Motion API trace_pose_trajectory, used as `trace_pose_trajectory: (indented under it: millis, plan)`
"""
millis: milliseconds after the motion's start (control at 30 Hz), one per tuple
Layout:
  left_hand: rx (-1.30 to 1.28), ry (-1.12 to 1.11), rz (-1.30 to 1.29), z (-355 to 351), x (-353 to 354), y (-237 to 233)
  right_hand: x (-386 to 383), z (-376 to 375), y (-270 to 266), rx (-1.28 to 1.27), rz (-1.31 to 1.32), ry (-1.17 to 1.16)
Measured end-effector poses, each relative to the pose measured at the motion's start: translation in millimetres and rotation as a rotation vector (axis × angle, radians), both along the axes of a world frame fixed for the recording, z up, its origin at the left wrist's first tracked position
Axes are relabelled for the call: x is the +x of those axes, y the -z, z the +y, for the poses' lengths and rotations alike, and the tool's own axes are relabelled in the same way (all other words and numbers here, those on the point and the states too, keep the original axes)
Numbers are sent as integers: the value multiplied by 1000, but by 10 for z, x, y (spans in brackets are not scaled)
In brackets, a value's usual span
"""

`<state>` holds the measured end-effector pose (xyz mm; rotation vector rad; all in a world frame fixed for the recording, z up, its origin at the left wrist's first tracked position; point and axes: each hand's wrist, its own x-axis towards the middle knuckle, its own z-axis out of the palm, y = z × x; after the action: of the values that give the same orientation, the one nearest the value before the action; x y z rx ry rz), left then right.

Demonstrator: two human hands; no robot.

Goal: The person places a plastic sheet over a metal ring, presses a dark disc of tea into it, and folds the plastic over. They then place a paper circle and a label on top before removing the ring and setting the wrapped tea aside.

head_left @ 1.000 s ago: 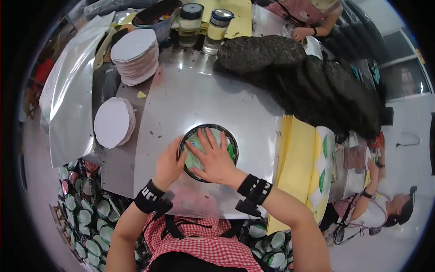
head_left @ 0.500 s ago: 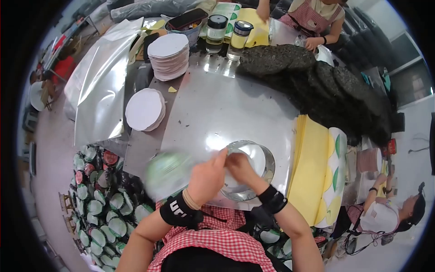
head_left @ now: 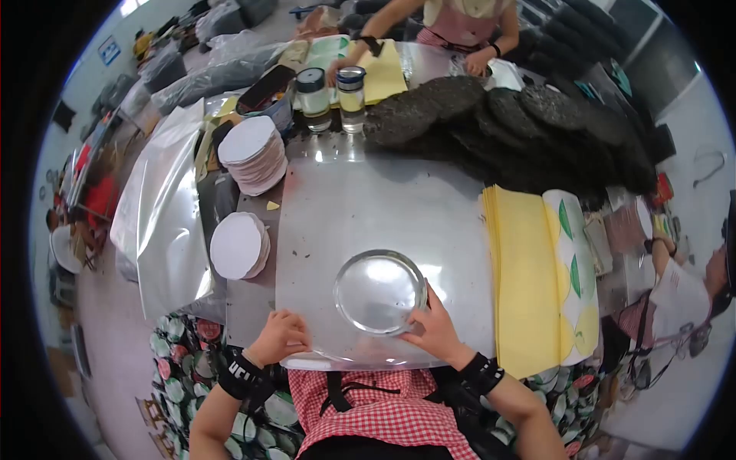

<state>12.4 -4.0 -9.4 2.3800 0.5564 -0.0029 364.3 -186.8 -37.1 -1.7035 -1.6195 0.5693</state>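
If the shiny ring [head_left: 379, 254] was taken as the clock's centre, silvery film [head_left: 170, 230] lay farthest left, between nine and ten o'clock. A low stack of white paper discs [head_left: 238, 245] sat nearer on that line, with a taller stack of discs [head_left: 251, 146] at half past ten. At eight o'clock the left hand [head_left: 282, 337] was at the near edge of the glossy sheet [head_left: 368, 203], fingers bent and close together; whether they pinched that edge could not be told. The ring rested on the sheet, toward its near side. At four o'clock the right hand [head_left: 437, 326] held it, half open, thumb on the near rim and fingers curved along the right side. Farther right, dark round cakes [head_left: 491, 115] were heaped at one o'clock and yellow paper [head_left: 525, 276] lay at three. The step in hand seemed to be setting the ring steady; shifting it further would have called for level, even pressure, and lifting the sheet's edge a clean pinch.
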Motion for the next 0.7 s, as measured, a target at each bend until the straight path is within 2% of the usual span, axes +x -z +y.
trace_pose_trajectory:
  millis: [67,100,133,167,233,267,300,333,367,400,433,467,500,567,600,667,700]
  plan:
    - [11,49,11,32,-28,-59,-114,-152,-323,35,-8,-137]
    - [22,73,8,56,-8,-69,-187,-184,-340,38,-13,-133]
    - [18,74,7,102,22,-16,-318,-238,-329,83,-37,-289]
    - [-30,22,-38,178,60,67,-447,-258,-323,124,-57,-445]
    - [-75,-28,-82,290,232,-55,-717,-27,-342,71,-1,-520]
    - [-170,-243,-265,285,418,-382,-744,102,-352,26,48,-598]
    - [-265,-458,-447,275,498,-678,-657,201,-307,29,44,-596]
    - [-241,-300,-311,223,424,-854,-527,305,-210,-32,34,-390]
    - [27,-123,-153,117,406,-888,-370,423,-150,-90,18,-188]
    - [75,-68,-115,19,396,-813,-203,540,-154,-88,9,-198]
    - [119,-13,-74,-91,376,-683,-51,629,-163,-64,-65,-32]
    - [100,-25,-88,-113,280,-330,38,665,-148,-41,-136,137]
    - [98,-26,-88,-108,288,-323,47,631,-85,-43,-136,135]
    - [149,-78,-119,59,354,-337,-10,494,88,177,-36,197]
    - [149,-196,-150,178,295,-371,-57,263,177,148,-155,204]
    - [532,-424,-28,439,348,-582,-149,-240,-57,-236,-309,-159]
    - [613,-651,38,591,294,-375,-167,-650,129,100,-380,-245]
